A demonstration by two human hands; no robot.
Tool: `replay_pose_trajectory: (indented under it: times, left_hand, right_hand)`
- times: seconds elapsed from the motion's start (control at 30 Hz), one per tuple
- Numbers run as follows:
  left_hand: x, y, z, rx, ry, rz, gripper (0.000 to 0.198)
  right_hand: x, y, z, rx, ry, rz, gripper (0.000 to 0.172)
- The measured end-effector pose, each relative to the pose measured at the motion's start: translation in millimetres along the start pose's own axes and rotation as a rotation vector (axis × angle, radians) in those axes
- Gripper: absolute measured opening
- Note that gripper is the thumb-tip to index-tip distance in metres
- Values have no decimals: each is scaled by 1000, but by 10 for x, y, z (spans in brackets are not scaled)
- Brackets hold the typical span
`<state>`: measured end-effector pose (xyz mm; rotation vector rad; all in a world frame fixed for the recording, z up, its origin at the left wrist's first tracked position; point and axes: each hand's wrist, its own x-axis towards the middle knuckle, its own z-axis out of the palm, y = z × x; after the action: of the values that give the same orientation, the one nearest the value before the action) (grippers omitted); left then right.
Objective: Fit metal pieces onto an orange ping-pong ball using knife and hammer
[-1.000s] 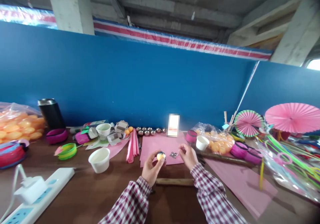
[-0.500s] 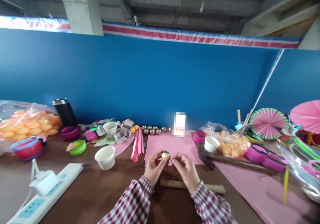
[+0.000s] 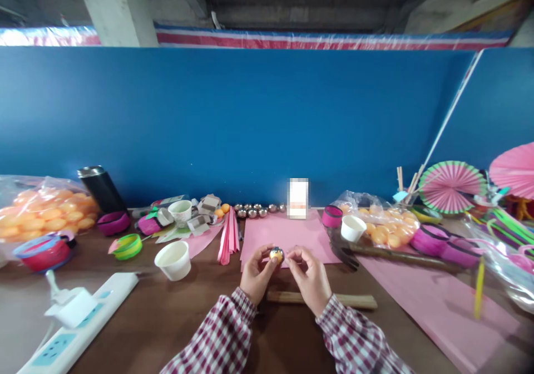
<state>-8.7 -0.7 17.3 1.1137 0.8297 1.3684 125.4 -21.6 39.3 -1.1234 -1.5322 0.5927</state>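
My left hand [image 3: 255,274] pinches a small orange ball with a silvery cap [image 3: 276,254] over the near edge of a pink paper sheet [image 3: 287,235]. My right hand [image 3: 311,276] is closed in a pinch right beside the ball, its fingertips touching it; what it holds, if anything, is too small to name. Both sleeves are red-and-white plaid. A wooden stick [image 3: 354,300] lies on the brown table [image 3: 167,318] just under my hands.
Silvery half-balls [image 3: 254,211] line the blue wall. White paper cups [image 3: 173,260] [image 3: 352,228], bags of orange balls [image 3: 41,212] [image 3: 384,230], a black flask [image 3: 100,187], a power strip [image 3: 79,321], folded pink paper [image 3: 228,236], pink paper fans [image 3: 450,187] and pink rings surround the sheet.
My right hand moved from the small metal bits on the pink sheet to the ball in my left hand. The camera shifted and tilted slightly.
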Motion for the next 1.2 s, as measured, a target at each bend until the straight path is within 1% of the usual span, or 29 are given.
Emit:
replay_pose_trajectory:
  times: [0.13, 0.23, 0.37, 0.53, 0.73, 0.9, 1.0, 1.1, 1.2]
  left_hand:
    - [-4, 2, 4, 14, -10, 11, 39]
    - [-12, 10, 10, 52, -2, 35, 37]
    - [-13, -8, 4, 67, -20, 44, 37]
    - [-7, -28, -7, 52, -17, 28, 37]
    - [-7, -14, 1, 52, -2, 24, 40]
    - [-2, -42, -14, 93, 34, 45, 40]
    - [0, -61, -29, 104, 50, 42, 44]
    - [-2, -54, -32, 117, 19, 22, 46]
    - [-11, -17, -21, 130, -19, 20, 43]
  right_hand:
    - [-2, -19, 2, -37, 3, -2, 12]
    - [-5, -2, 21, 6, 10, 25, 14]
    - [-8, 31, 31, 91, 28, 79, 18]
    - [-6, 51, 18, 91, 2, 85, 25]
    - [0, 40, 22, 86, 19, 65, 22]
    - [3, 39, 11, 62, 27, 84, 21]
    - [6, 34, 4, 75, 29, 94, 20]
    - [9, 33, 8, 91, 12, 99, 22]
    - [11, 48, 22, 117, -21, 96, 21]
